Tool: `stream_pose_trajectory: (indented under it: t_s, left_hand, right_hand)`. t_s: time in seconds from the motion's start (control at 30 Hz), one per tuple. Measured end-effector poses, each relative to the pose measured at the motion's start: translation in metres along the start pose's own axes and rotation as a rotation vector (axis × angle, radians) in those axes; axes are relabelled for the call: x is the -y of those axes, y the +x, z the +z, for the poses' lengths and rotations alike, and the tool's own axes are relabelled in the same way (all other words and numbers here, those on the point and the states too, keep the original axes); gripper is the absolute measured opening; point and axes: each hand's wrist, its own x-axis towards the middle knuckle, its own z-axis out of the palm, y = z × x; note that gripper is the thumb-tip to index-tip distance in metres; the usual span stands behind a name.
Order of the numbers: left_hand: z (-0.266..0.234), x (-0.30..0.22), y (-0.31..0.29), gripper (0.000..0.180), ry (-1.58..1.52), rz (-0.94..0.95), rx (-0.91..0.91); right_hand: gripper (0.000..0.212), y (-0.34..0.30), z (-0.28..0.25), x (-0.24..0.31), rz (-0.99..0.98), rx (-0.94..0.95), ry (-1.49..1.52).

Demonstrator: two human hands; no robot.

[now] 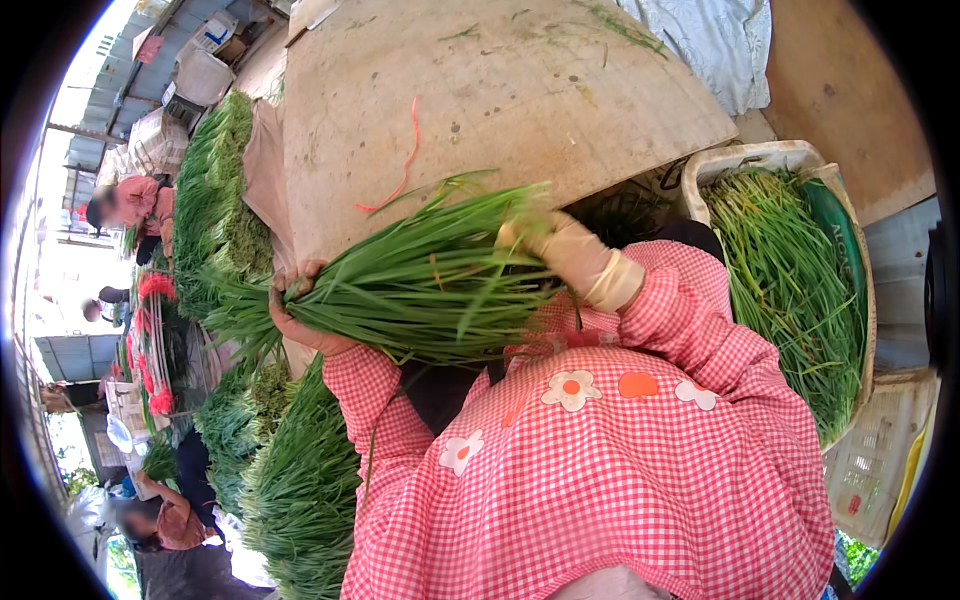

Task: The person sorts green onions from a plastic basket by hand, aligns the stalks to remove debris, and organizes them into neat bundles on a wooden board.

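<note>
A thick bunch of green chives [420, 275] lies across in front of my body, its long flat leaves fanning toward the right. My left hand [300, 305] is bare and wraps round the bunch near its left end, fingers closed. At the right end of the leaves is my right hand [550, 250], in a pale glove with a light band at the wrist. Motion smears its fingers, so whether they grip the leaves does not show. A thin pinkish-red tie [408, 165] rests on the wooden board [480, 90] just beyond the bunch.
A white crate [705, 175] full of loose chives stands at my right. Chive piles [300, 500] line the left side, near bundled red ties [155, 340]. Other people [150, 205] work farther left. A silvery sheet [715, 50] drapes the far right.
</note>
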Motion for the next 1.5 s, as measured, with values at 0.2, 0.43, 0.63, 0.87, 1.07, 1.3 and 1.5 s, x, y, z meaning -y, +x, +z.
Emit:
stream_pose_trajectory:
  t_s: [0.2,0.43,0.63,0.87,1.07,1.3,1.5]
  left_hand:
    - [-0.058,-0.022,-0.004,0.021,0.119,-0.119,-0.075]
    - [-0.113,-0.038,-0.001,0.057,0.113,-0.226,-0.397]
    - [-0.124,-0.042,-0.007,0.059,0.001,-0.223,-0.43]
    - [-0.09,-0.02,-0.021,0.044,0.211,-0.083,-0.464]
    - [-0.092,-0.016,-0.052,0.038,0.127,-0.238,-0.534]
    - [-0.136,0.001,-0.039,0.041,0.163,-0.231,-0.82]
    - [-0.15,-0.015,-0.046,0.04,0.122,-0.203,-0.887]
  right_hand:
    - [0.027,-0.007,-0.035,0.045,0.086,-0.279,0.422]
    - [0.029,-0.005,-0.091,0.082,0.163,0.196,-0.424]
    - [0.087,-0.024,-0.05,0.015,0.071,0.282,-1.003]
    - [0.022,0.028,0.007,0.003,-0.192,0.012,-0.288]
    - [0.027,0.085,-0.005,0.022,0.071,-0.035,-0.466]
    - [0.038,0.094,-0.046,-0.021,0.043,-0.191,-0.776]
    - [0.026,0.047,-0.096,0.015,-0.018,-0.157,-0.686]
